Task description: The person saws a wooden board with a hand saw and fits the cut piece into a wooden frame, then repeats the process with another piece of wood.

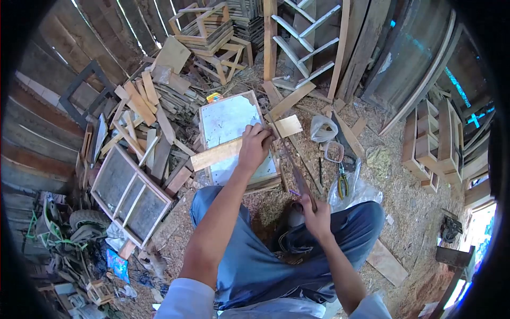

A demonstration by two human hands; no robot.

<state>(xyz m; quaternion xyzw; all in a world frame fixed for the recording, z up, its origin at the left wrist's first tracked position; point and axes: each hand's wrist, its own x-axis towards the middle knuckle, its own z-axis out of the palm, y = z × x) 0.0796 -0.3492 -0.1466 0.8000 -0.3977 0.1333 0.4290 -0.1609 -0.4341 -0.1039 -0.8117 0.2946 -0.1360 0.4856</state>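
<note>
My left hand (255, 147) presses on a light wooden board (218, 156), its fingers bent over the board near the saw. The board lies across a white-topped wooden box (229, 119), and its other end (289, 126) sticks out past the box on the right. My right hand (315, 215) is wrapped round the handle of a handsaw (298, 178). The saw's long blade slants up and to the left, across the board just right of my left hand. Whether its teeth are in the wood cannot be made out.
Pliers (342, 186) lie on a plastic bag right of the saw, below a small clear container (334, 152). Scrap wood (159, 111) is heaped at the left, beside a framed panel (131, 194). Wooden shelving (438, 138) stands at the right.
</note>
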